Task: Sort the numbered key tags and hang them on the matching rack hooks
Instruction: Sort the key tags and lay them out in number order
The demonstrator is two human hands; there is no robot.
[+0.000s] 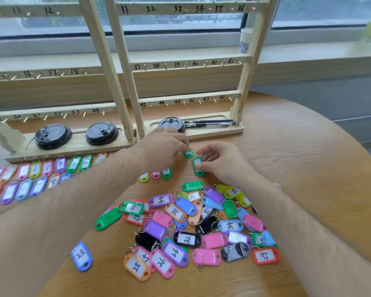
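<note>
Round wood-grain surface [298, 159] by a window: sorting partway, nothing hung yet
Left hand [165, 146] fingers pinch a green plastic key tag [188, 153], right hand [223, 163] fingers pinch a second green tag [198, 167]; sorted rows [30, 179] lie left, a mixed pile [191, 228] remains, hooks on the pale wooden rack [124, 82] are bare

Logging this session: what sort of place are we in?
Probably an office or workroom: a round wooden table beside a wide window, holding numbered key racks and two pens.
</note>
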